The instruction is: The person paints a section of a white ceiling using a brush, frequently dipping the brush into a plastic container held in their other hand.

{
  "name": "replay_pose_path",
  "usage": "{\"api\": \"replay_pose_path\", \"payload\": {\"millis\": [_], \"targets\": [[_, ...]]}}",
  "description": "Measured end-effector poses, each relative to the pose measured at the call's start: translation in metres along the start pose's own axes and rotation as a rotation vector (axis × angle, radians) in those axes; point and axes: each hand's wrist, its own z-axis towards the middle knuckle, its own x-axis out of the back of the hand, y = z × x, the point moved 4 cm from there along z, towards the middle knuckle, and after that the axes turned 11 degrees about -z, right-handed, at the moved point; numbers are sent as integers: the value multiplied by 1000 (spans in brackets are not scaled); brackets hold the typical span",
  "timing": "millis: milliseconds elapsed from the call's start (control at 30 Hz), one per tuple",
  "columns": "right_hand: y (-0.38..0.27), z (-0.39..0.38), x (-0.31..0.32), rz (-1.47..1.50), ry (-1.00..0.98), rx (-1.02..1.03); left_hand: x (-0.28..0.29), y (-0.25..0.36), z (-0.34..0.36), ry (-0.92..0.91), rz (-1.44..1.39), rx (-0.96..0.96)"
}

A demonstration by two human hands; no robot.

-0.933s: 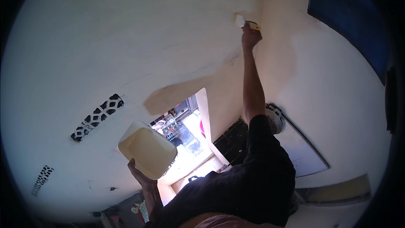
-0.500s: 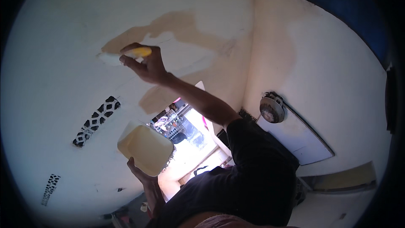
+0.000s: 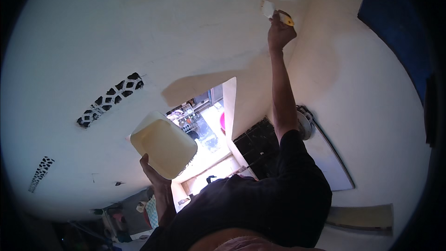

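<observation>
High on the pale wall, close to the corner, my right hand is closed around a paintbrush with a yellow handle. Its whitish bristles are at the wall surface, and a shadow falls beside them. My right arm is stretched far up. Lower and to the left, my left hand supports a cream squarish tub by its edge, thumb over the near side. The tub is tilted toward me and shows a pale inside; whether paint lies in it I cannot tell.
Two patterned vent openings break the wall at left. A bright doorway with a dish rack beyond lies below. A dark panel, a white board, a round metal object and a blue sheet are on the right.
My right hand has swept the paintbrush up and to the right along the wall, toward the corner. The tub stays in my left hand, and the view has shifted slightly.
</observation>
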Motion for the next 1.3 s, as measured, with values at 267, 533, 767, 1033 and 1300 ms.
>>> {"api": "replay_pose_path", "payload": {"millis": [267, 533, 767, 1033, 1300], "targets": [[-86, -116, -42, 75, -302, 145, 35, 11, 11, 74, 53, -2], [-205, -164, -19, 402, -718, 43, 27, 20, 3, 39, -12, 29], [-267, -227, -11, 537, -1356, -127, 28, 17, 4, 2, 17, 77], [-265, -314, -30, 250, -1655, 233, 34, 11, -3, 13, 75, 55], [-262, -323, -37, 222, -1616, 262, 44, 16, -1, 27, 61, 42]]}}
